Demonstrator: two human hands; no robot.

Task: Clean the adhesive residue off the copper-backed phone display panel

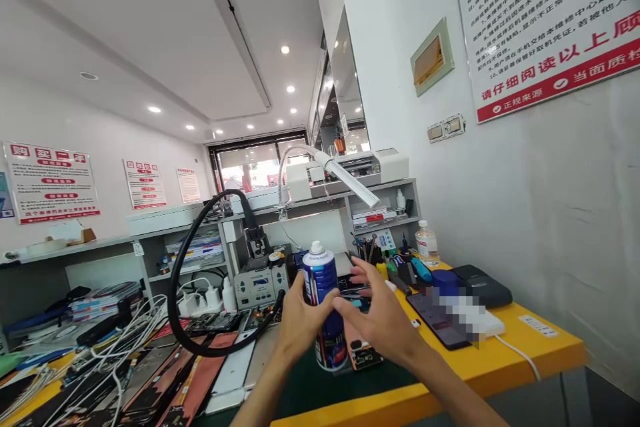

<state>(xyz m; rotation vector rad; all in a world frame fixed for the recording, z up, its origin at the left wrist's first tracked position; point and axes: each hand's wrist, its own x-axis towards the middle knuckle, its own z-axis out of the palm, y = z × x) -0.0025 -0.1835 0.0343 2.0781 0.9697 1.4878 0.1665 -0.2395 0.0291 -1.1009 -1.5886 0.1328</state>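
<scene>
A blue spray can [325,280] with a white nozzle stands upright, tilted slightly, over the dark green mat [300,387]. My left hand [306,320] is wrapped round the can from the left, its thumb across the front. On the can's right side, my right hand [383,320] has its fingers spread and holds nothing; its thumb is near the left thumb. Behind the right wrist lies an opened phone [364,355] with its inner parts showing.
Opened phones and phone shells [200,373] and tangled white cables [117,347] cover the left side. A black hose [173,280] loops beside the left hand. On the yellow table [540,353] rest a dark tablet [435,320], a white box and a black case [483,285]. Tools stand behind.
</scene>
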